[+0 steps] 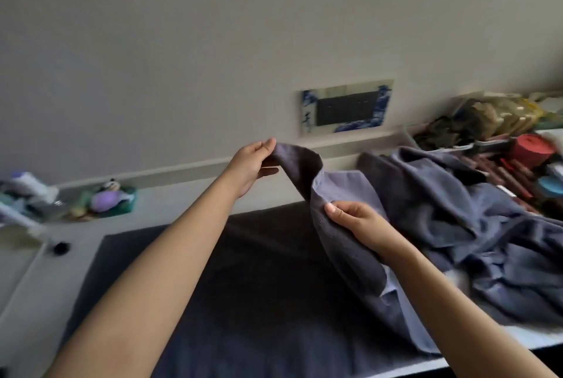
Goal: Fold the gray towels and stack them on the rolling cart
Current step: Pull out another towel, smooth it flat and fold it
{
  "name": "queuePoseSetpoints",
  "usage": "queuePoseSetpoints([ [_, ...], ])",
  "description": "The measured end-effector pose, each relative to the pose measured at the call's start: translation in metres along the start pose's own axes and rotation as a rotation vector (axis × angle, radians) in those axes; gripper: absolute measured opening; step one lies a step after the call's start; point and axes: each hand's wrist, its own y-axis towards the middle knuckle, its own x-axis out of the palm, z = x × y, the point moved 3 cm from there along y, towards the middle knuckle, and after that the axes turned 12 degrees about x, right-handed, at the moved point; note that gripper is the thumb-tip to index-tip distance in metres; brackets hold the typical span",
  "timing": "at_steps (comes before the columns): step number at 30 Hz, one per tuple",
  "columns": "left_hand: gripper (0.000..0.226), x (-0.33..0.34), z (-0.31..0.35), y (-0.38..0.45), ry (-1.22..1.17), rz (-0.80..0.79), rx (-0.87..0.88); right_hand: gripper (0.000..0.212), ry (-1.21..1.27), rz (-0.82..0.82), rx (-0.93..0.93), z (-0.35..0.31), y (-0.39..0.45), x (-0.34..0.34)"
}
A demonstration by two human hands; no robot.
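I hold one gray towel (341,225) lifted above the dark mat (243,286). My left hand (253,166) pinches its upper corner between thumb and fingers, raised toward the wall. Lower and to the right, my right hand (355,219) grips the towel's edge, and the cloth hangs down below it onto the surface. A rumpled pile of gray towels (475,225) lies on the right side of the table, touching the held towel. No rolling cart shows in the head view.
A white table (76,234) runs along the wall. At its left end sit small toiletries and a green tray (112,199). Bins of packets and red and blue items (499,146) crowd the right end. A dark switch panel (347,109) is on the wall.
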Motion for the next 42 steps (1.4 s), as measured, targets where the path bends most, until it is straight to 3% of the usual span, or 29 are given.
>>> queuePoseSetpoints([
  [9,0.028,-0.208,-0.003,-0.055,-0.316,0.268,0.005,0.034,0.081,-0.181,0.071,-0.041,0.050,0.209],
  [18,0.023,-0.334,-0.128,-0.122,-0.329,0.547,-0.277,0.033,-0.253,-0.219,0.414,0.029,0.106,0.348],
  [24,0.021,-0.346,-0.158,-0.138,-0.294,0.504,-0.335,0.033,-0.407,-0.230,0.451,0.047,0.109,0.370],
  [28,0.039,-0.350,-0.141,-0.149,-0.279,0.469,-0.238,0.035,-0.431,-0.232,0.405,0.050,0.106,0.381],
  [33,0.030,-0.345,-0.155,-0.203,0.058,0.418,-0.410,0.028,-0.389,-0.408,0.478,0.061,0.102,0.394],
  [39,0.027,-0.321,-0.187,-0.267,0.343,0.387,-0.538,0.022,-0.493,-0.215,0.322,0.064,0.136,0.390],
  [42,0.032,-0.313,-0.188,-0.281,0.558,0.310,-0.545,0.025,-0.620,-0.218,0.188,0.058,0.153,0.397],
])
